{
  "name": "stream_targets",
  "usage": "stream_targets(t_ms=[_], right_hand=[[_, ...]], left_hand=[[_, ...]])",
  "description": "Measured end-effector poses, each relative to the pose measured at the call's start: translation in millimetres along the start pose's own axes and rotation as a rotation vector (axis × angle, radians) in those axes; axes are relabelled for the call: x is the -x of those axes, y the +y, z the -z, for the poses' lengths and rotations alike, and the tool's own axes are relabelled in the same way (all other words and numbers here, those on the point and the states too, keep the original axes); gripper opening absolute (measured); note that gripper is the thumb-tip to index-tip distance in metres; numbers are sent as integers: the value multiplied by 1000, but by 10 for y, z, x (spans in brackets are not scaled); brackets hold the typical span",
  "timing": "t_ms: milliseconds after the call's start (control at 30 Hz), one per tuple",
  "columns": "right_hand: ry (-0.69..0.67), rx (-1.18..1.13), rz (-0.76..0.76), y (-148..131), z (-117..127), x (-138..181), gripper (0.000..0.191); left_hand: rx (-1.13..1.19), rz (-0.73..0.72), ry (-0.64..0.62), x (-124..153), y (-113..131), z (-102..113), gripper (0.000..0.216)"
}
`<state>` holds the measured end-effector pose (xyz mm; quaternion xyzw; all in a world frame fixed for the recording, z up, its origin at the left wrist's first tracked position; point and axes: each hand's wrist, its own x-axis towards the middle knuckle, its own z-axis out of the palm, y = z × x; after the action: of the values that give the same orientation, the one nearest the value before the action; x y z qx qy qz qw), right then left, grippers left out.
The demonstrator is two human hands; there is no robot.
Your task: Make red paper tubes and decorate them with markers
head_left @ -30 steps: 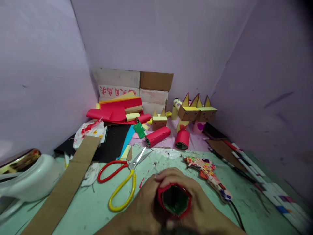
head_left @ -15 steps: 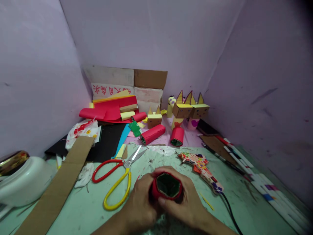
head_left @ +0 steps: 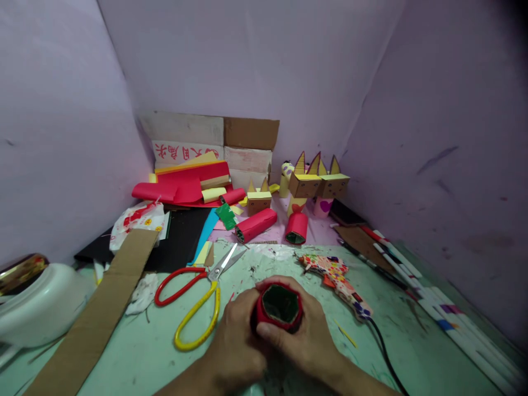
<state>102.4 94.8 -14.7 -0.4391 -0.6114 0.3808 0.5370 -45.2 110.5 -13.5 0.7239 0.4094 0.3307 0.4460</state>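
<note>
A red paper-covered tube [head_left: 264,314] with a dark green inside stands in front of me, its open end tilted up toward me. My left hand [head_left: 239,333] is closed around its left side. From the right, my right hand [head_left: 307,335] wraps it, the thumb lying across the near face below the rim. The tube's lower part is hidden by my hands. Left of them lie scissors [head_left: 214,273] with one red and one yellow handle, blades apart. A patterned glue gun [head_left: 338,280] with a black cord lies to the right.
Red tubes [head_left: 256,224] and cardboard animal heads [head_left: 304,186] sit at the back, beside red paper [head_left: 193,181] and a carton [head_left: 251,132]. A cardboard strip [head_left: 94,308] and white pot [head_left: 37,308] are at left. Markers [head_left: 445,324] line the right wall.
The red tube has shifted slightly left and up between my hands, and both hands still hold it. The whole view has moved a little.
</note>
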Motion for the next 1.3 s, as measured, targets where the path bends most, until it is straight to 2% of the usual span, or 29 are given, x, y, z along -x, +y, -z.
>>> stream_targets(t_ms=[67,200,267,333,433,533,667,767,867,1033,1200,1300], right_hand=[[-35,-50,-22,-10,-5,-1,44],[-153,-244,-136,-16,7,9,84],[-201,-283,-157,-5,31,13,96],[-227,-302,-132,15,62,9,91],[-190,-254,-75,41,104,-11,82],[-154,-190,-103,43,120,-27,71],[-133,-233,-132,42,138,-43,57],[-169,-271,-69,77,180,-63,55],[-258,-247,-19,122,230,-78,57],[-340,-45,93,149,268,-56,53],[-306,91,182,145,229,2,64],[-248,121,222,124,209,17,55]], left_hand=[[-17,13,6,2,7,-1,27],[34,102,20,-13,27,14,34],[60,171,50,-17,19,18,40],[90,172,75,-13,-5,16,44],[105,129,117,0,-41,7,52],[28,138,158,4,-44,-5,58],[-19,29,111,3,-24,-5,59],[-16,-68,69,10,-13,36,60],[-33,-141,116,21,6,92,52],[17,-230,182,43,23,131,41],[67,-266,208,72,-2,119,41],[46,-317,149,70,-15,130,45]])
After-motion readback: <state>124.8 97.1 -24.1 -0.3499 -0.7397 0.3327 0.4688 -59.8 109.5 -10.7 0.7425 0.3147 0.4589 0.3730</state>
